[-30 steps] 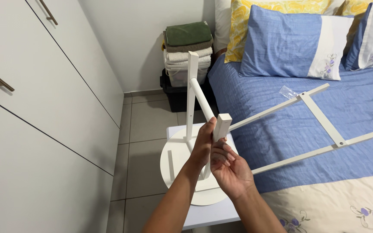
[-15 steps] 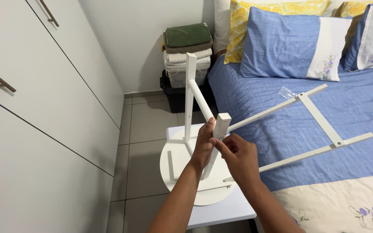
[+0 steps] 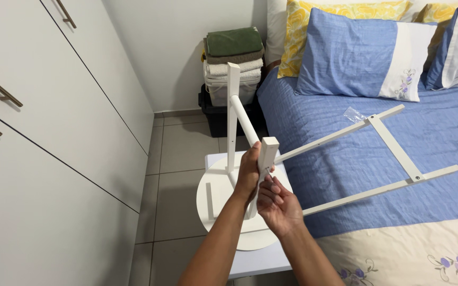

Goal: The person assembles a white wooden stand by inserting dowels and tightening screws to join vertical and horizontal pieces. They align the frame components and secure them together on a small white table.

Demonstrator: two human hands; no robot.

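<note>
A white stool lies upside down, its round seat (image 3: 219, 211) facing the floor. Two white legs joined by a crossbar (image 3: 246, 128) stand up from it. My left hand (image 3: 248, 173) is wrapped around the nearer leg (image 3: 265, 154). My right hand (image 3: 278, 205) sits just below and to the right, fingertips pinched against the side of that same leg; whether they hold something small I cannot tell. A second white leg frame (image 3: 393, 153) lies flat on the blue bedspread, its near ends close to my hands.
A bed (image 3: 377, 222) with blue and yellow pillows fills the right side. White wardrobe doors (image 3: 43, 159) line the left. Folded towels on a white bin (image 3: 234, 63) stand in the far corner. A small clear plastic bag (image 3: 354, 114) lies on the bedspread.
My right hand has shifted slightly down and turned, its fingertips now pressed to the leg's side. My left hand keeps its grip. The stool has barely moved.
</note>
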